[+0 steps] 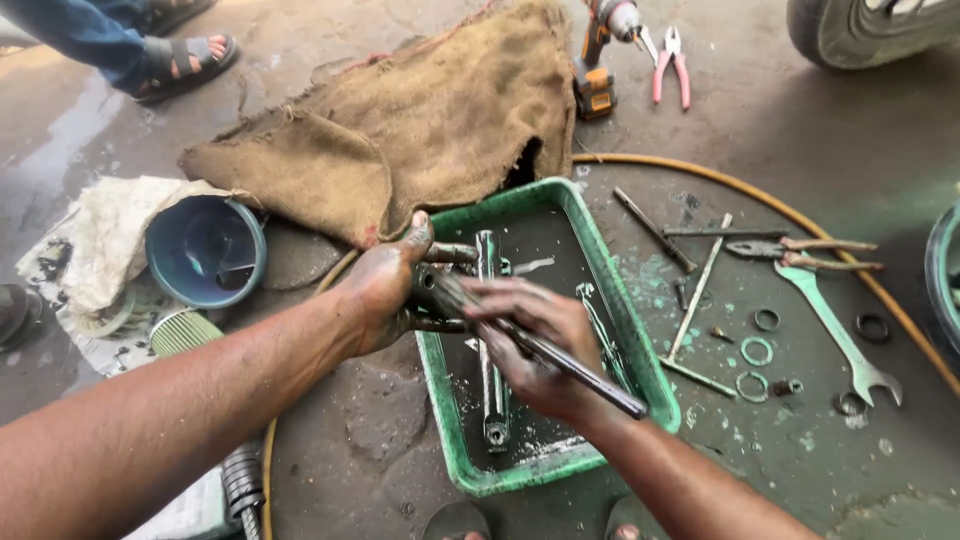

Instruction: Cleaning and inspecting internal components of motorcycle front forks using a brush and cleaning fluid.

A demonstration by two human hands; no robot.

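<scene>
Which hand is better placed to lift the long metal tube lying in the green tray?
Probably the right hand: it hovers directly over the tube, while the left hand grips the rod's end.

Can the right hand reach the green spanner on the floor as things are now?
Probably yes, but not at once: the right hand is closed around a dark metal rod over the green tray. The green spanner lies uncovered just right of it.

Bare arms, greasy hands

Both forearms are bare, with no sleeves, gloves, watch or rings. The left hand (385, 295) and right hand (535, 345) are smeared with dark grease, thickest on fingers and knuckles; sandalled toes show below.
</scene>
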